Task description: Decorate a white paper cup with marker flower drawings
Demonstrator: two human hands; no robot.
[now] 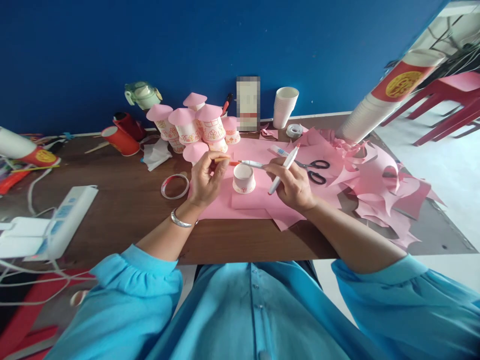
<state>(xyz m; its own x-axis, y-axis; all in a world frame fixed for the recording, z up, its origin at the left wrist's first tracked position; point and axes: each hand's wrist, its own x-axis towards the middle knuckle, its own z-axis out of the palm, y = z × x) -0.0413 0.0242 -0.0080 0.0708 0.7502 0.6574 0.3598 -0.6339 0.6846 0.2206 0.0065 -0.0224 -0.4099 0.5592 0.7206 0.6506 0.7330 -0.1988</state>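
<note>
My left hand (208, 180), closed, pinches the slim orange end (234, 163) of a marker. The marker's white barrel (252, 163) meets it in line, and my right hand (294, 184) grips the far end of that barrel. A second white marker (284, 169), with an orange-red tip, slants up between my right fingers. Whether the orange end is apart from the barrel I cannot tell. Below and between my hands a small white paper cup (244, 186) with a drawn red-orange pattern on its flared rim stands on pink paper (255, 201).
Several decorated cups with pink cone roofs (187, 126) stand behind my left hand. Scissors (317, 170), pink scraps (390, 185) and stacked cups (369, 117) lie or stand rightward. A tape roll (175, 186), red cup (122, 141) and power strip (71, 215) are leftward.
</note>
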